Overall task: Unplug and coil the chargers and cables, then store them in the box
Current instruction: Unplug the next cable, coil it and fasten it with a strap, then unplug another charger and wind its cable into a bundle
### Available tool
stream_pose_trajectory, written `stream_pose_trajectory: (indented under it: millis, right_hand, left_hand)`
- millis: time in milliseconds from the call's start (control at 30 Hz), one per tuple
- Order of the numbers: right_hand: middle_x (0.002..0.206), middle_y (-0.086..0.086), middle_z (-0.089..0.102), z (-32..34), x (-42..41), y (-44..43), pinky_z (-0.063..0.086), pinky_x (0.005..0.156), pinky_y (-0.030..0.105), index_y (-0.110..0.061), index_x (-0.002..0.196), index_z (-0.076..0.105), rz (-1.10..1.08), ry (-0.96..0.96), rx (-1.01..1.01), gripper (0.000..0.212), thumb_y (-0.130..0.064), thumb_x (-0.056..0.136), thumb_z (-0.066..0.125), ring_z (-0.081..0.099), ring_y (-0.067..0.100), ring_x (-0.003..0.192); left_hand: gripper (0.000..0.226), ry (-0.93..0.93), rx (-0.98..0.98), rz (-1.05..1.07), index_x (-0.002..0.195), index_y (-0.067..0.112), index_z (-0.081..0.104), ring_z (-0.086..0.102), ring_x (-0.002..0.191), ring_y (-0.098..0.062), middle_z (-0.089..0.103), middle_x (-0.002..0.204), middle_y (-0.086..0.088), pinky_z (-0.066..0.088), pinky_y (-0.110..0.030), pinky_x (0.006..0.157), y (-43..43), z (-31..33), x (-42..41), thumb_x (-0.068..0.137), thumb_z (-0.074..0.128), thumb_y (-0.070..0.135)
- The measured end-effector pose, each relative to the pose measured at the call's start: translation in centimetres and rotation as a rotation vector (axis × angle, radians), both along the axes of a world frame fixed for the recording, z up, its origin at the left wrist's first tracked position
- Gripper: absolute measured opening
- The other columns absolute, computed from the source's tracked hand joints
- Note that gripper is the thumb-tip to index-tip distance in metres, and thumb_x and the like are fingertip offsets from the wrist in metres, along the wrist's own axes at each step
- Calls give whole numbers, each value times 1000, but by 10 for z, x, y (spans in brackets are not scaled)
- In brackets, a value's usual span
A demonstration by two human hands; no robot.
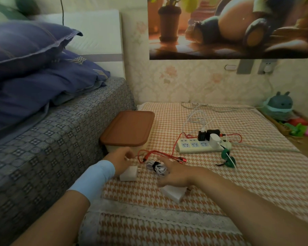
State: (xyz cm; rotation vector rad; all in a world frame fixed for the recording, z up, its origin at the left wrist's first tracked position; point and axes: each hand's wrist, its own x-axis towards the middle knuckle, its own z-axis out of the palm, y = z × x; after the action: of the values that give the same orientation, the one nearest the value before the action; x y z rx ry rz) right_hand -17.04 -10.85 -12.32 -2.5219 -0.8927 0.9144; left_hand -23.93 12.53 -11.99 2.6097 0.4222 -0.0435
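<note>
Left hand (121, 158): pinches thin red cable (158, 153), 9 o'clock end.
Right hand (174, 173): slack over tied white cable bundle (156, 166).
Tip: unplug at 2 o'clock, then loop evenly.

This is a bedroom in a home. A bed (64, 132) with a grey-blue checked woven cover fills the left, plump purple-blue pillows (30, 55) heaped on it before a white padded headboard (96, 32). Right of the bed the wall carries pale floral wallpaper (185, 80) and a large cartoon poster (229, 27). Against the bed's side sits a cream box with a brown lid (128, 128), on a low orange-and-white houndstooth cloth (256, 174); far right of the bed, a round blue-green plush toy (279, 105).
</note>
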Motion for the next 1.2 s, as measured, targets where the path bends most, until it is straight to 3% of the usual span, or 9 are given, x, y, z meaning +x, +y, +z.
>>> stream_pose_trajectory:
  millis: [100,200,267,367,467,633,900,1100,1200]
  right_hand:
    - [160,9,34,-10,-6,9,47,103,44,-41,158,5,33,-162,-8,95,-55,88,67,50,33,131]
    - [148,6,49,-5,-5,17,54,94,44,-36,154,22,-28,-59,82,76,-46,92,65,59,29,118]
    - [143,3,51,5,-4,21,57,85,42,-36,151,32,-52,2,72,68,-54,92,61,60,27,113]
    - [133,6,57,14,-2,32,53,87,40,-21,139,53,-106,-304,93,61,-61,94,47,61,28,112]
    - [140,7,42,10,8,50,46,92,41,-27,145,45,-149,-510,208,50,-45,99,46,49,31,124]
    - [147,12,37,-6,33,86,44,101,46,-38,153,30,-54,-599,218,52,-45,103,43,44,33,129]
    - [150,10,49,-24,91,118,42,104,34,-22,153,41,-226,-565,362,46,-24,107,40,49,29,133]
    - [167,5,19,-36,120,116,32,117,42,-23,162,4,-200,-353,365,70,-33,105,45,33,29,146]
    - [148,10,45,-31,115,109,41,107,46,-15,149,41,-227,-602,486,50,-23,100,48,47,29,132]
  left_hand:
    - [50,210,229,-72,126,37,52,44,127,-20,46,137,6,41,-38,106,3,-2,-11,80,71,46]
    - [66,267,253,-108,141,39,41,37,136,-23,35,149,3,35,-37,112,2,-5,-15,82,67,54]
    - [62,222,238,-86,142,39,40,40,135,-23,37,151,3,36,-37,111,5,-8,-10,85,62,50]
    - [49,-29,40,62,137,32,46,45,128,-26,39,146,-1,41,-40,107,10,-7,-1,89,57,36]
    - [50,-191,64,140,139,30,41,33,132,-28,26,147,-2,40,-39,106,19,-9,6,91,56,26]
    - [48,-155,121,203,143,33,39,11,139,-34,19,155,-2,30,-45,112,23,-19,24,96,51,30]
    - [49,-291,-138,79,143,21,46,27,144,-22,24,158,0,25,-29,113,48,-24,65,95,55,16]
    - [54,-189,-253,11,149,31,35,14,149,-17,7,163,7,22,-27,114,54,-18,91,99,52,23]
    - [50,-154,-115,-21,145,29,42,22,146,-20,17,162,1,26,-26,111,51,-12,84,97,54,25]
